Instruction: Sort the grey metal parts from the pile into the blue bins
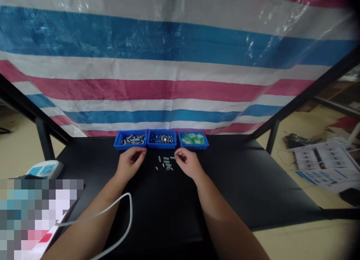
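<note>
The right hand (189, 163) pinches a small grey piece (172, 157) between thumb and fingertips, its grip closed on it just above the black surface (253, 185). The left hand (129, 163) rests with fingers curled loosely toward the thumb; whether anything sits inside that grip I cannot tell, it is too small to see.

Between the two hands lies a small scatter of grey pieces (165, 164), loose on the surface, close to the right fingertips and a little apart from the left ones.

Just beyond the hands, three blue trays stand side by side, touching, along the far edge of the surface. The left tray (131, 144) holds grey cylinders, the middle tray (162, 144) holds small dark and silvery bits, and the right tray (194, 144) holds greenish clear parts. The left hand's fingertips lie just below the left tray's near rim; the right hand is below the gap between the middle and right trays.

Behind the trays hangs a striped sheet (168, 65) in blue, white and pink, closing off the far side. To either side of the hands the surface lies broad and bare out to its edges, framed by dark slanting bars (303, 95).

Near the left forearm a white cable (123, 211) loops across the surface, and a white power strip (46, 168) sits at the left edge. Printed sheets (323, 160) lie on the floor at the right.
</note>
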Demonstrator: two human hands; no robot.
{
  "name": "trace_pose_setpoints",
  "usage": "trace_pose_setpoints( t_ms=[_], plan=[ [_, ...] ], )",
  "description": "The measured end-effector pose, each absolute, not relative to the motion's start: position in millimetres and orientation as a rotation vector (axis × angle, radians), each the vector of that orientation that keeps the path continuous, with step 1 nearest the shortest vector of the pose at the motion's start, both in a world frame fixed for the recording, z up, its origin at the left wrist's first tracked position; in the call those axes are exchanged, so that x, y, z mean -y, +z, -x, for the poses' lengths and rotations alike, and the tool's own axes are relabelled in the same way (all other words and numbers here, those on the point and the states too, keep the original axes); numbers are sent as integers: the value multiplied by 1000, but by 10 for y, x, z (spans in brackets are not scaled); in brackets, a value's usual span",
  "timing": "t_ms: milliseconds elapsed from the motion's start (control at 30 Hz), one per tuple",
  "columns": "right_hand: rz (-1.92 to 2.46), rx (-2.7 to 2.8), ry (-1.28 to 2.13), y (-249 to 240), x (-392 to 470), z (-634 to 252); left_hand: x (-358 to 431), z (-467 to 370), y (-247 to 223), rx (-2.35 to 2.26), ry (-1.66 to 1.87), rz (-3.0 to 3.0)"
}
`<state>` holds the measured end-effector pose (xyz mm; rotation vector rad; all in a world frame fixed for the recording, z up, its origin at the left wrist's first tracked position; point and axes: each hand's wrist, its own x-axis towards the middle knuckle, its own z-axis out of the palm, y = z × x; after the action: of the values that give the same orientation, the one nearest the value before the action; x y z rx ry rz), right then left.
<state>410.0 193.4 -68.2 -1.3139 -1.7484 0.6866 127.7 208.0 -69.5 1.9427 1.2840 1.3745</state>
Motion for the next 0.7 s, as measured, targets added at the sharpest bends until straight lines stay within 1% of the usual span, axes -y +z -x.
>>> trace_pose_setpoints(
  t_ms=[167, 300, 500, 700],
  plan=[
    [1264, 1558, 501, -635, -1925, -4071, -2073, -1399, -705, -1000, 965, -2416],
    [1149, 1531, 304, -543, -1886, -4024, -2106, -1476, -808, -958, 750, -2525],
    [1068, 1612, 205, -532, -1914, -3902, -2139, -1459, -877, -1016, 682, -2551],
    [1208, 1851, 301, -559, -1983, -3850, -2116, -1441, -825, -1117, 679, -2559]
  ],
)
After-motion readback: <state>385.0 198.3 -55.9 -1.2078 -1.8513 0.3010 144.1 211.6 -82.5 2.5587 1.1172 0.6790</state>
